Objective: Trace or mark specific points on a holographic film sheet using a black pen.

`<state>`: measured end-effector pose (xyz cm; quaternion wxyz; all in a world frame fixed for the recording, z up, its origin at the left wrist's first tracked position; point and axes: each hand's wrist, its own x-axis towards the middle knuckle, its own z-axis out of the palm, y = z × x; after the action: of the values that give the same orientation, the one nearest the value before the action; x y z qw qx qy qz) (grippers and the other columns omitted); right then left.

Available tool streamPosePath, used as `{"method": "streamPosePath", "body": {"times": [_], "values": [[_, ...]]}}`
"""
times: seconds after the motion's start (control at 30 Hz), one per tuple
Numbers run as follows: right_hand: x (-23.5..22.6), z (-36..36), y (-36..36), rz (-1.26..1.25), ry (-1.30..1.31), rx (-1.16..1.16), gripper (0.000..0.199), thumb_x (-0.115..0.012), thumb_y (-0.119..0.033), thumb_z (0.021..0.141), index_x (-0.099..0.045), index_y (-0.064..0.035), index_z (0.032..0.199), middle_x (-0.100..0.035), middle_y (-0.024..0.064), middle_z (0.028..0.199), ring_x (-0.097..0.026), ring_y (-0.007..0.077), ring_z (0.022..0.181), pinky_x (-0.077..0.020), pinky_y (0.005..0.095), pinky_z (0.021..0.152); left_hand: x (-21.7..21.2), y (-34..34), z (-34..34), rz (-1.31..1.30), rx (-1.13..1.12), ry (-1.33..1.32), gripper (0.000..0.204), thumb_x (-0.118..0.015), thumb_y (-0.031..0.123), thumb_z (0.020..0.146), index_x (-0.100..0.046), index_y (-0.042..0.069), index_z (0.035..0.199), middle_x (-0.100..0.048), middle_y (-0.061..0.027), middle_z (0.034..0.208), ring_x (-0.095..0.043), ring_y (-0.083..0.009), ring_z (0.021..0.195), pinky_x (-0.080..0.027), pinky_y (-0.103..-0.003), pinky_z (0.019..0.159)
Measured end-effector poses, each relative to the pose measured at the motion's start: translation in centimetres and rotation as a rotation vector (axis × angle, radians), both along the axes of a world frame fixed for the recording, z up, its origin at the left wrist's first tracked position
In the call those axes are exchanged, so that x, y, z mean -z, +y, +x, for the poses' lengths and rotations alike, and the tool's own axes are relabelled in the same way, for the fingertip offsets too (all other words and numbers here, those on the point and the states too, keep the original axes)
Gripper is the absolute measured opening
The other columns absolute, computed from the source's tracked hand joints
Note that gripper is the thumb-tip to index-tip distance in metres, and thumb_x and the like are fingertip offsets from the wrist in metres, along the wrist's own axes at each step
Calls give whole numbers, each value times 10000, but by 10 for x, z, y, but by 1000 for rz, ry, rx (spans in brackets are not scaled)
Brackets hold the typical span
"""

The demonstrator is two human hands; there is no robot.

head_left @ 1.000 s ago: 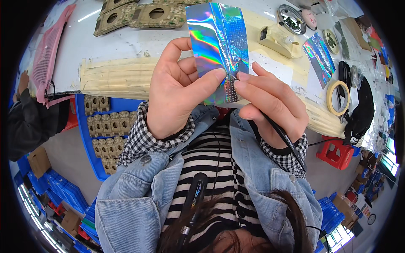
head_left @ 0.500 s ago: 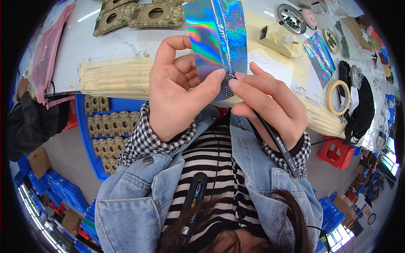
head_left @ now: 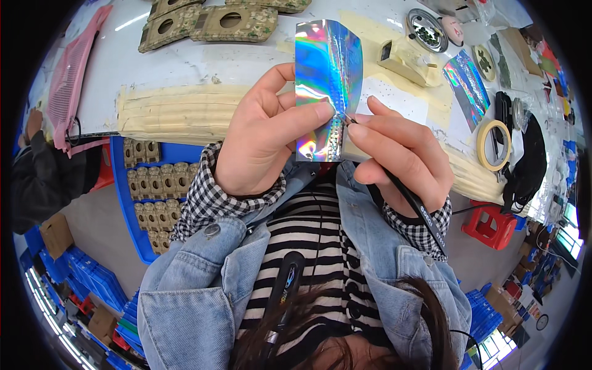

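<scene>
A shiny holographic sheet is pinched in my left hand, with the thumb on its front and the fingers behind. Rows of tiny dots run down its right part. My right hand grips slim black tweezers like a pen. Their metal tip meets the sheet beside my left thumb; whether they pinch one of the tiny bits is too small to tell. The sheet is held above the near edge of the white table, bowed a little where the thumb presses.
Camouflage pieces with round holes lie at the back left. A blue tray of smaller camouflage parts is below the edge. To the right are a cream tape dispenser, another holographic sheet, a tape roll and a round dish.
The sheet has come down toward me and slightly right, now standing more upright. My left hand shifted right with it. The tweezers' tip now touches a spot higher up the sheet.
</scene>
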<state>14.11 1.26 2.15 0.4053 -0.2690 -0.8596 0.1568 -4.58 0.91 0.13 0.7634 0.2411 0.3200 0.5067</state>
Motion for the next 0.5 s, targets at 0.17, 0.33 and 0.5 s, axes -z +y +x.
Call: {"method": "streamPosePath", "body": {"times": [0.17, 0.33, 0.5], "values": [[1, 0, -1, 4, 24, -3, 368, -575, -320, 824, -648, 6, 979, -632, 165, 913, -639, 241, 872, -531, 440, 839, -1, 1, 1, -37, 44, -51, 484, -604, 35, 829, -345, -27, 1233, -633, -122, 994, -622, -146, 893, -506, -268, 768], [3, 0, -1, 19, 28, -5, 365, -572, -316, 825, -646, 7, 977, -632, 166, 914, -641, 243, 877, -530, 442, 840, -1, 0, 2, -38, 48, -46, 488, -608, 32, 826, -347, -28, 1235, -635, -116, 987, -625, -144, 866, -507, -264, 748], [2, 0, -1, 13, 13, -26, 363, -572, -308, 825, -640, 11, 985, -630, 169, 928, -639, 247, 889, -524, 444, 853, 1, -1, 0, -7, 40, -12, 480, -608, 26, 827, -353, -29, 1230, -642, -112, 951, -618, -126, 802, -497, -243, 689]]}}
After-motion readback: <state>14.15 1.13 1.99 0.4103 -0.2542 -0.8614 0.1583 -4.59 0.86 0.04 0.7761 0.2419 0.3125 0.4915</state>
